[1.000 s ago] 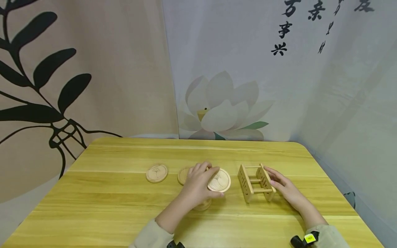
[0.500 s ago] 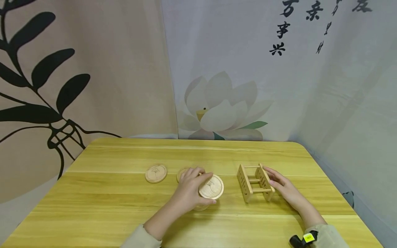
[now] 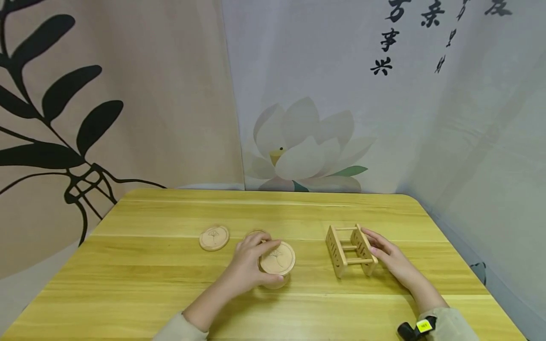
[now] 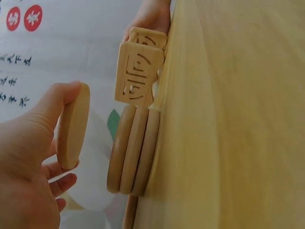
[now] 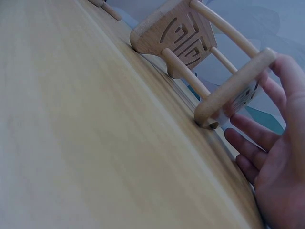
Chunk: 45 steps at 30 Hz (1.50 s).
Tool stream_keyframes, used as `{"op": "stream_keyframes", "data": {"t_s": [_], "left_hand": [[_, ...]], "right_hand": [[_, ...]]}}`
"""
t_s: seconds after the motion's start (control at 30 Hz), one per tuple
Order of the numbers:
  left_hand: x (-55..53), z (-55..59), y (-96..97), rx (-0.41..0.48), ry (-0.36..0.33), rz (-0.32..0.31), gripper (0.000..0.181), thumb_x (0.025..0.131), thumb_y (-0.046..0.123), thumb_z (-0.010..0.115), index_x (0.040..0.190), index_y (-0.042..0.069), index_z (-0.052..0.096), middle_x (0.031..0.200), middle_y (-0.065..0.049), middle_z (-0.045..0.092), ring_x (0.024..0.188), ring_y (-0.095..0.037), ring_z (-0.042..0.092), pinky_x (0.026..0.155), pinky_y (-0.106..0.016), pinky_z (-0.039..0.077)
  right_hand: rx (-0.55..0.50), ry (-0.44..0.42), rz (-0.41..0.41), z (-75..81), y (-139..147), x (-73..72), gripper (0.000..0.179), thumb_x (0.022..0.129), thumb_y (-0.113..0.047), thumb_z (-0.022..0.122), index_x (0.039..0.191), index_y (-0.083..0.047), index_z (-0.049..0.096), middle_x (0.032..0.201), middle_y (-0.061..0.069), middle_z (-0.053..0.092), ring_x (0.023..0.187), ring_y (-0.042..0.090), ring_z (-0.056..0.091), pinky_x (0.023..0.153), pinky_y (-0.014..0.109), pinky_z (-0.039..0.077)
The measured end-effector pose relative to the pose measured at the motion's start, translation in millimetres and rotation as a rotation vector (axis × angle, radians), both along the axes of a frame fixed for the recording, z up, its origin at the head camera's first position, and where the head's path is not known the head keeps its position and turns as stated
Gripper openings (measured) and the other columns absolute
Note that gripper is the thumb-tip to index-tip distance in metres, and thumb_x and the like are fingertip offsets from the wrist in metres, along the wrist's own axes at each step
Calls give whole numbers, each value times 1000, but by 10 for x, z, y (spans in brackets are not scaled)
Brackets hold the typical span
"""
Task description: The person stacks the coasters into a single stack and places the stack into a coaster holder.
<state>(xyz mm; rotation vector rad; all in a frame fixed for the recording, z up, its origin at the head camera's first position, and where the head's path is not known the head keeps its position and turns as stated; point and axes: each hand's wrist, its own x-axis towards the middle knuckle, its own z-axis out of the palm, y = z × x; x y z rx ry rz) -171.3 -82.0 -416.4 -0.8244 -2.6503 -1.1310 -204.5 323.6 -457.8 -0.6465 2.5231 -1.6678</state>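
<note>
My left hand [image 3: 247, 266] pinches a round wooden coaster [image 3: 277, 258] by its rim, thumb on the near side and fingers on the far side. An engraved plant shows on its upper face. Directly below lies a stack of several coasters [image 4: 133, 150], mostly covered by the held one in the head view; the left wrist view shows a gap between them. To the right stands a small wooden rack [image 3: 336, 251] with slotted end panels joined by rods. My right hand [image 3: 392, 258] touches its right panel with fairly straight fingers, seen also in the right wrist view.
A single coaster [image 3: 214, 237] lies flat at the left on the wooden table [image 3: 128, 284]. Another coaster [image 3: 255, 232] is partly hidden behind my left hand. A printed curtain [image 3: 192, 94] hangs behind the table.
My left hand has carried the held coaster left and slightly toward me, over the stack. My right hand and the rack have stayed in place.
</note>
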Motion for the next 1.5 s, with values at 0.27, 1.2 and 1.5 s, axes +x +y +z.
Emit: {"op": "stream_keyframes", "data": {"t_s": [0.27, 1.2, 1.5], "left_hand": [[-26, -84, -76, 4, 17, -19, 79, 61, 36, 89, 129, 9, 61, 127, -5, 51, 127, -23, 35, 97, -52, 25], [-73, -237, -187, -18, -114, -79, 75, 67, 37, 86, 132, 11, 58, 134, -6, 50, 122, -25, 39, 98, -56, 23], [-73, -252, -193, -28, -125, -82, 75, 68, 38, 86, 133, 12, 58, 135, -7, 49, 124, -26, 38, 99, -55, 23]], "right_hand": [[0, 11, -8, 13, -2, 5, 48, 103, -9, 42, 149, -5, 30, 138, 30, 41, 115, -3, 46, 90, 18, 40], [40, 5, -30, 25, -41, 9, 48, 103, -12, 43, 150, -8, 31, 144, 24, 37, 118, -6, 40, 91, 18, 37], [1, 4, -9, 18, -32, 6, 48, 103, -10, 42, 149, -5, 31, 139, 29, 41, 115, -2, 46, 91, 18, 39]]}}
